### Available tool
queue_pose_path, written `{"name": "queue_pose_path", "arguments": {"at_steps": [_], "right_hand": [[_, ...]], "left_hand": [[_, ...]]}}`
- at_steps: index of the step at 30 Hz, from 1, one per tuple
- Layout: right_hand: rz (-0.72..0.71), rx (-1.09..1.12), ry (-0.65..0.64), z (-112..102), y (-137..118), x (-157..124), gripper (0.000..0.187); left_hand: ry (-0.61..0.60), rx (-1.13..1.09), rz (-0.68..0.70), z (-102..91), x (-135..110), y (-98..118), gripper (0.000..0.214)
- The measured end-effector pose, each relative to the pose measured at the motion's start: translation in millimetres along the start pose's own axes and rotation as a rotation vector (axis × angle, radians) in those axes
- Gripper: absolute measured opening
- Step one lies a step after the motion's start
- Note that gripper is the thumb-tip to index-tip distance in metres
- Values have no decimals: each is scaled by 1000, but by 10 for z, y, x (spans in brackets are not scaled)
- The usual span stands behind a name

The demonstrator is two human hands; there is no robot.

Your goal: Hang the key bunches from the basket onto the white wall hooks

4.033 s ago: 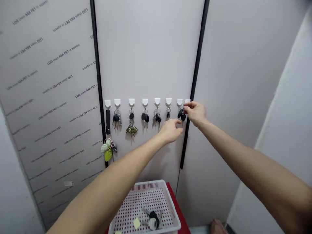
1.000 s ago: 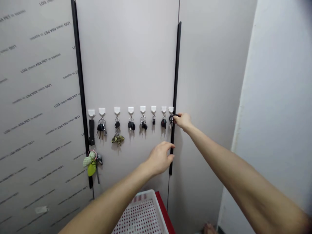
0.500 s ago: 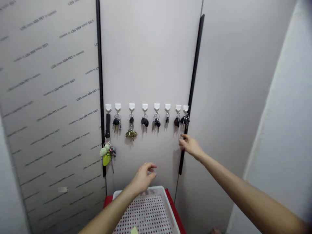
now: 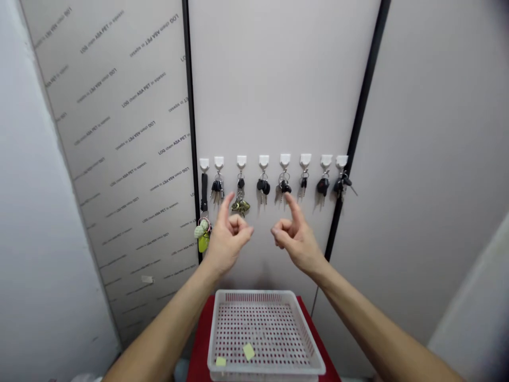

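Observation:
Several key bunches hang in a row from white hooks on the pale wall panel. My left hand (image 4: pixel 225 241) is raised below the left part of the row, near a keyring with a gold-green charm (image 4: pixel 240 206). Its index finger points up while the other fingers are curled, with nothing visible in them. Mirroring it, my right hand (image 4: pixel 297 233) points its index finger up just under a bunch of black-headed keys (image 4: pixel 284 185). No held object shows there either. At the far left, a black strap (image 4: pixel 204 192) carries a yellow-green tag (image 4: pixel 203 242), partly behind my left hand.
Below my hands, a white perforated plastic basket (image 4: pixel 212 339) rests on a red surface (image 4: pixel 198 339). Two pale yellow paper pieces (image 4: pixel 248 351) lie in it. Black vertical strips (image 4: pixel 363 101) border the panel, and a printed panel (image 4: pixel 131 106) stands to the left.
My right hand has moved left from beside the rightmost keys. My left hand has risen from over the basket, and both index fingers now point up. The view has shifted; the rightmost keys hang differently.

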State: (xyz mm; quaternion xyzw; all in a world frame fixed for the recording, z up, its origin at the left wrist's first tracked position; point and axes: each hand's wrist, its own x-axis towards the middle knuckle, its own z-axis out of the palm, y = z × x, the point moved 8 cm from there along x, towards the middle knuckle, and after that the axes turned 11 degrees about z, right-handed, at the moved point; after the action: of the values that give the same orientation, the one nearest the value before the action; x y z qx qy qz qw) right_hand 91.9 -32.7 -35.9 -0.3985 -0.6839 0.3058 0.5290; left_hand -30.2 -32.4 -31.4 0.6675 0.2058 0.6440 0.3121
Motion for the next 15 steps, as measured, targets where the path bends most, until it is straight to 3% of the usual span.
{"name": "queue_pose_path", "arguments": {"at_steps": [3, 8, 12, 15], "right_hand": [[-55, 54, 21, 54, -232, -54, 69], [-54, 65, 29, 96, -261, -120, 70], [6, 39, -39, 104, -79, -68, 68], [186, -93, -183, 130, 252, 20, 54]], "left_hand": [[21, -43, 42, 26, 47, 240, 73], [-1, -71, 30, 95, -13, 212, 73], [-59, -48, 4, 132, -49, 46, 72], [-83, 98, -41, -56, 1, -196, 61]]}}
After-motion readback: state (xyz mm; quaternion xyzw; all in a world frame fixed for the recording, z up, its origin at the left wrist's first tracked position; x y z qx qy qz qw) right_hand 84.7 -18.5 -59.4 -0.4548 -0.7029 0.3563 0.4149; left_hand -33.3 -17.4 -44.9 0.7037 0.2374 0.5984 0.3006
